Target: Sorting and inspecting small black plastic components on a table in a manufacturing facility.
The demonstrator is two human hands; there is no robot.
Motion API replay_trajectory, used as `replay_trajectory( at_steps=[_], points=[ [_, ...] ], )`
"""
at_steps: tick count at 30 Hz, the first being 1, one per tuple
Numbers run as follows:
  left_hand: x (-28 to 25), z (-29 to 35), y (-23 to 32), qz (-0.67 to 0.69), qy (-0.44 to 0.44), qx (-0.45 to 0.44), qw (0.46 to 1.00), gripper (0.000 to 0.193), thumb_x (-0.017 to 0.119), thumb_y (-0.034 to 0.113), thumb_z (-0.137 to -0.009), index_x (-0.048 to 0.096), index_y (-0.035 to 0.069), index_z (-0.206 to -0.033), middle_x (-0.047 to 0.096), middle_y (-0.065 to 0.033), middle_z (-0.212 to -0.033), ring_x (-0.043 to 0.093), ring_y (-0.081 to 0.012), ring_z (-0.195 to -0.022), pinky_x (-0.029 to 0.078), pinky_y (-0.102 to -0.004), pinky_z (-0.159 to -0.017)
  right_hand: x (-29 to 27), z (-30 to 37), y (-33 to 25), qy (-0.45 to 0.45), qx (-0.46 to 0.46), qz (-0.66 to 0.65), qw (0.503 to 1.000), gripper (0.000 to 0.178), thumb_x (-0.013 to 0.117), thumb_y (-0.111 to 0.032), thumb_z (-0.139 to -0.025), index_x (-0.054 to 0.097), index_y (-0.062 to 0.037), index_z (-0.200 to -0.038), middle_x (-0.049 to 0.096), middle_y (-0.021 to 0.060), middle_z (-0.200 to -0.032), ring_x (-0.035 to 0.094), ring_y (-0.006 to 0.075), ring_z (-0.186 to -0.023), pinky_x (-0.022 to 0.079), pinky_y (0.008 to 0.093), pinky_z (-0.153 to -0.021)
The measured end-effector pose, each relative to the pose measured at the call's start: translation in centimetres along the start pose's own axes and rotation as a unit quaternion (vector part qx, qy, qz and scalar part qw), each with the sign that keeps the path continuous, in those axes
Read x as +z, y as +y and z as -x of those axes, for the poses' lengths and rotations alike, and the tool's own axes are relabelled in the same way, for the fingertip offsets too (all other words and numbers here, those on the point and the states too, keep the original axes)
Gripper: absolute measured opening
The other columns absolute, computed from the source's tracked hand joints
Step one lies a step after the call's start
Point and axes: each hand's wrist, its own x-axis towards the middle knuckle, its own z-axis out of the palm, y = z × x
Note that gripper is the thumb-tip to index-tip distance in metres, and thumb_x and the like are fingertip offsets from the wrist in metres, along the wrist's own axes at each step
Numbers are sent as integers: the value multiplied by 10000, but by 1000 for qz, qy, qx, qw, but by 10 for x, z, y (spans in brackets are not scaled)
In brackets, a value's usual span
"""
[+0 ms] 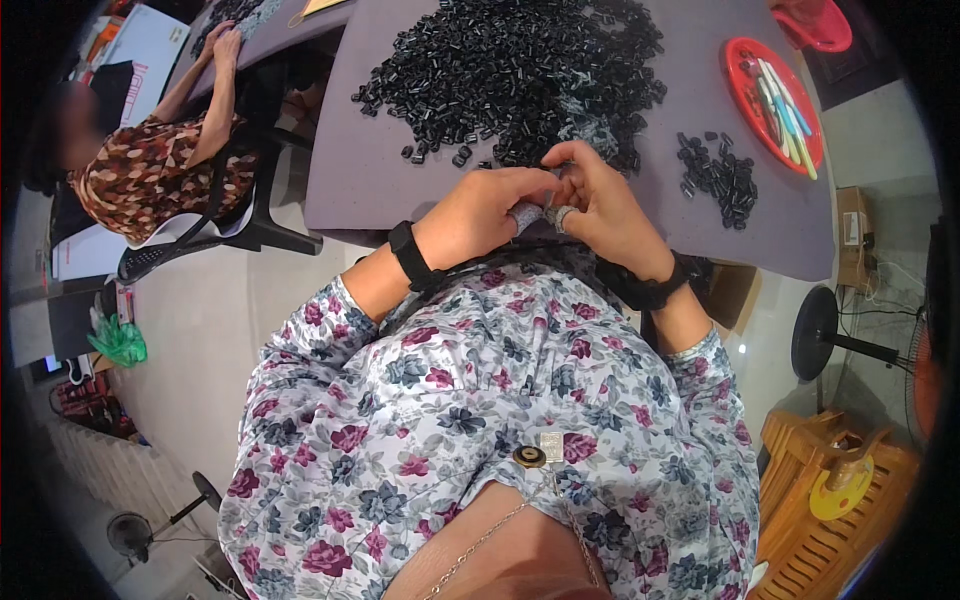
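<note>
My left hand (487,205) and my right hand (607,213) meet at the near edge of the grey-covered table (350,190). Fingers of both are closed and pinched together, and whatever they hold is too small and hidden to make out. Pale wrapping covers each thumb. Just beyond my fingertips lies a big heap of small black plastic pieces (500,80), with greyish clear bits (590,125) mixed in at its near right side. To the right of my right hand is a smaller pile of black pieces (722,182).
A red round tray (738,75) at the right holds several long-handled tools. Beyond it is a pink-red basin (825,25). Another person (170,170) sits at the left on a black chair (265,215). Yellow-orange plastic stools (840,490) and a fan base (815,332) stand at the right.
</note>
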Motion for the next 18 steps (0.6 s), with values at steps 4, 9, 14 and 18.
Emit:
replay_trajectory(
  at_steps=[4,9,14,18],
  points=[
    [0,1,0,-5,-14,-17,1000,639,504,-252,-721,674,28,-1270,738,-139,-1126,725,-234,-1077,555,-338,-960,3,1,-3,-2,8,-22,1000,492,645,82,-782,523,-8,-1250,593,32,-809,593,107,-751,484,272,-687],
    [1,7,-9,129,-15,-38,991,600,485,-255,-745,660,-10,-1264,725,-106,-1145,697,-187,-1089,539,-318,-972,6,2,0,-9,19,-28,999,478,656,62,-783,537,-26,-1237,594,22,-810,587,99,-745,473,268,-669],
    [-2,6,-3,151,-3,-63,987,591,450,-267,-735,661,-33,-1235,717,-85,-1111,685,-174,-1081,530,-310,-974,3,1,-3,-17,-4,-17,1000,464,648,28,-779,547,-34,-1228,593,19,-801,572,88,-720,467,274,-642],
    [-1,3,-11,91,-24,-58,994,592,433,-276,-733,704,1,-1179,731,-68,-1071,688,-158,-1068,532,-290,-952,1,1,-5,-29,19,-5,999,464,643,28,-779,544,-26,-1229,601,22,-814,564,85,-722,456,265,-643]
  ],
)
